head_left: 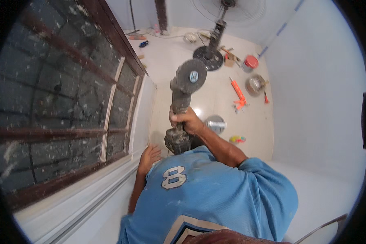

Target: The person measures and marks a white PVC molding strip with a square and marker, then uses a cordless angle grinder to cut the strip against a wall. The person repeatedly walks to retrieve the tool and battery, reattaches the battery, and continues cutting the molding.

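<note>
A cordless angle grinder (182, 95) points away from me, its dark round disc (192, 76) at the far end and a bulky battery pack (177, 140) at the near end. My right hand (188, 120) is closed around the tool's body. Low by the white ledge under the window, my left hand (150, 156) has its fingers stretched out, holding nothing. It looks close to the ledge, but I cannot tell whether it touches. Left of both hands stands a brown-framed window (69, 132) with white-speckled dark panes and a pale wooden strip (112, 110) along one bar.
On the tiled floor ahead stands a fan (209, 57). Right of it are a red-lidded container (251, 62), a round pot (255, 84) and an orange caulking gun (238, 93). Nearer lie a round metallic item (215, 124) and a yellow-green item (237, 139). A white wall (317, 89) bounds the right.
</note>
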Motion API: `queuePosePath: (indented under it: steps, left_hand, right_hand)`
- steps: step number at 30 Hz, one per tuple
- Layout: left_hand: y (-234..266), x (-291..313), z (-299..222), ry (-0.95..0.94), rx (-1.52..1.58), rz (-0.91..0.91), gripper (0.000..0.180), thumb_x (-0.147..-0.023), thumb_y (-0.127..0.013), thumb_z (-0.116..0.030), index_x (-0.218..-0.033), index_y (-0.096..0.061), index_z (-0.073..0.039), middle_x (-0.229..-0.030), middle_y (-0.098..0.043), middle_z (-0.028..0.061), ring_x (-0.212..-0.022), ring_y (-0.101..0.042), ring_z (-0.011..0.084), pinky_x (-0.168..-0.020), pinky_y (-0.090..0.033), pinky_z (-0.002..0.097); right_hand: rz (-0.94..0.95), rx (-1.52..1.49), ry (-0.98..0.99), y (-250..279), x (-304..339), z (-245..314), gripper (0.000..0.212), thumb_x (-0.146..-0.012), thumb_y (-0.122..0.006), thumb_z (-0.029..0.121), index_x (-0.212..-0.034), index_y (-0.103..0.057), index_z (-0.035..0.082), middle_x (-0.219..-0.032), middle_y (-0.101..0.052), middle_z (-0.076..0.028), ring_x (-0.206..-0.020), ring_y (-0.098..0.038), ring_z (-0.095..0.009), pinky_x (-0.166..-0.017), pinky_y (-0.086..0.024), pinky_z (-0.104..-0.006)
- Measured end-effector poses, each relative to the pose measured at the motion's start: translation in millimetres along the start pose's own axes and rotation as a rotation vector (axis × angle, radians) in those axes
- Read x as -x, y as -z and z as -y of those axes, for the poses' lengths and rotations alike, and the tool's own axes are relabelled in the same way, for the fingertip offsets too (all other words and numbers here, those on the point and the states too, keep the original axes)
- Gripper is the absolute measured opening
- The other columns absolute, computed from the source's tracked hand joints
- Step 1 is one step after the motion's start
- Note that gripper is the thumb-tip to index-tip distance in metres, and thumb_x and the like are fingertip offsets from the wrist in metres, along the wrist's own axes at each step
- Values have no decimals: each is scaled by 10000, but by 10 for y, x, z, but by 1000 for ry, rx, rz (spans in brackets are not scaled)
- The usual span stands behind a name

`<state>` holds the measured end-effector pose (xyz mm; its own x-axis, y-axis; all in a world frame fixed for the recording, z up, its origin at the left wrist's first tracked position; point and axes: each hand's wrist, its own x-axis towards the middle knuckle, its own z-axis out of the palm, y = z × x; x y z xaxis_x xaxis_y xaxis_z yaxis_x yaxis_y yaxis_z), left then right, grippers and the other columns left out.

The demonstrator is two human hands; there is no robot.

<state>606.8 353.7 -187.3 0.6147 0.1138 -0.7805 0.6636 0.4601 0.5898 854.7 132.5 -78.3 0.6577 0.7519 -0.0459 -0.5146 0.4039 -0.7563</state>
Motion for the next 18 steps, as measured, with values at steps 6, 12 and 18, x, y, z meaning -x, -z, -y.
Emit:
queuePosePath:
  steps: [6,12,18]
  left_hand:
    - [-1852,-1126,-1810,339,236,489,477,-1075,-543,-430,-1347,-650,-52,-1303,-721,140,-1195,-696,287,-1074,-531,504]
    - [-2053,-1954,-2448,40,154,572,365,-1100,-557,-297,-1333,-670,-39,-1298,-723,104,-1191,-691,234,-1098,-519,427]
    - [-2386,-2493,-3691,-178,268,326,301,-1090,-580,-225,-1279,-662,-6,-1181,-721,95,-1130,-685,212,-1043,-537,385]
  right_hand:
    - [15,102,-92,494,-663,915,255,-812,-801,124,-984,-639,27,-847,-632,-41,-744,-621,-152,-676,-494,-317]
    - [-63,211,-78,1006,-1555,1741,290,-823,-815,116,-1032,-636,21,-890,-652,-44,-778,-629,-148,-723,-519,-324]
    - [-4,206,-63,1587,-2999,2066,172,-865,-764,59,-971,-638,8,-813,-659,-57,-722,-647,-157,-690,-514,-303]
